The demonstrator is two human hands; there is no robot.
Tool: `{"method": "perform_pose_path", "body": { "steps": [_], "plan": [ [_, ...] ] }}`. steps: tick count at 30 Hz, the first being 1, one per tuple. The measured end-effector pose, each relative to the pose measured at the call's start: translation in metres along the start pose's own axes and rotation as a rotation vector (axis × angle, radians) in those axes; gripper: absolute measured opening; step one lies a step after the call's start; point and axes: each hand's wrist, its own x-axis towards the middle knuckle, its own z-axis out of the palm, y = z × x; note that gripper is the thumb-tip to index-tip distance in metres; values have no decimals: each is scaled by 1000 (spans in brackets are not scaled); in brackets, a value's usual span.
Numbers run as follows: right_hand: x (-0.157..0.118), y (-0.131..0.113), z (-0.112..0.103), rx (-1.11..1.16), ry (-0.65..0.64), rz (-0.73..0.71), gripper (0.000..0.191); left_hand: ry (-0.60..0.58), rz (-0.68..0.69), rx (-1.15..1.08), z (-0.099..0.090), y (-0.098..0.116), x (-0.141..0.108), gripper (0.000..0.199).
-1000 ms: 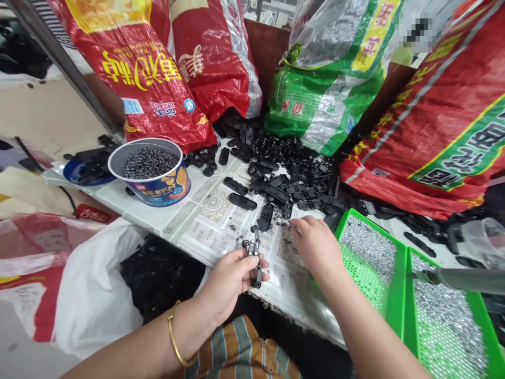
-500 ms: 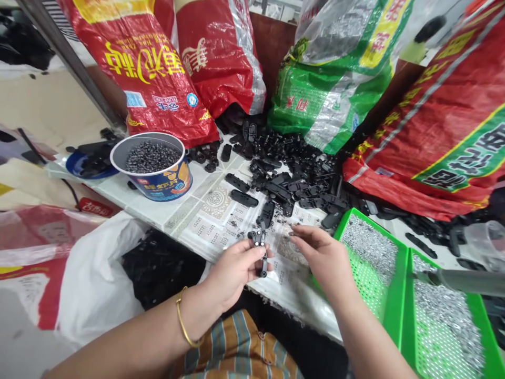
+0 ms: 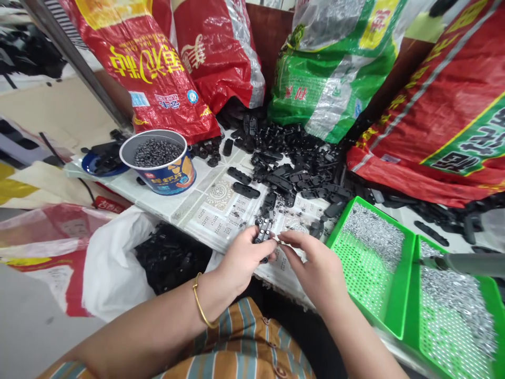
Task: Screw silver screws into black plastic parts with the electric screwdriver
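Observation:
My left hand (image 3: 246, 257), with a gold bangle at its wrist, is closed on a small black plastic part (image 3: 262, 230) that shows light metal spots. Right beside it, my right hand (image 3: 317, 263) has thumb and forefinger pinched close to the part; something tiny and dark may be between the tips, too small to name. Both hands are above the front edge of the patterned table (image 3: 215, 223). Just beyond them lies a heap of black plastic parts (image 3: 280, 181), with two long oval pieces at its left side.
A blue tub (image 3: 168, 176) of small black pieces stands at the left. Two green trays (image 3: 408, 295) of silvery metal pieces are at the right, under a grey rod (image 3: 469, 263). Red sacks (image 3: 153, 68) and a green sack (image 3: 335, 79) line the back.
My right hand has moved left to meet my left hand, its fingers now pinched. The black part is turned differently in my left hand. The view has shifted slightly.

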Motion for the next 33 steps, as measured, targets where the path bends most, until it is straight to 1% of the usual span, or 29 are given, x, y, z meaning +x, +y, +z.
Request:
{"method": "perform_pose_path", "body": {
  "steps": [2,4,6,9,11,14,15,17,19,22,27,30,33],
  "plan": [
    [-1,-2,1,172,-38,190,17,28,35,74,0,-2,1,15],
    [-2,-4,2,301,-63,348,19,45,87,145,-2,-4,3,13],
    [0,-5,3,442,-73,460,23,60,140,215,-3,-7,5,12],
    [2,-7,6,765,-81,613,27,91,199,281,-4,-8,6,13],
    [3,-7,7,912,-94,674,29,63,181,243,-4,-6,5,12],
    [2,-6,7,950,-110,674,27,-39,52,41,-5,-2,2,16],
    [2,-6,6,951,-119,665,27,-56,9,-31,-6,0,1,18],
    [2,-7,4,960,-136,651,25,-47,-43,-125,-7,1,-1,19],
    [3,-10,3,964,-161,645,25,-36,-50,-170,-8,1,-2,17],
    [5,-14,4,964,-185,633,23,-44,-17,-187,-8,0,-3,13],
    [8,-14,8,960,-201,641,22,-100,15,-124,-9,-3,-3,12],
    [10,-10,10,925,-220,649,24,-87,23,-105,-10,-5,-3,11],
    [12,-8,10,870,-208,677,27,-82,20,-74,-11,-6,-3,13]
  ]
}}
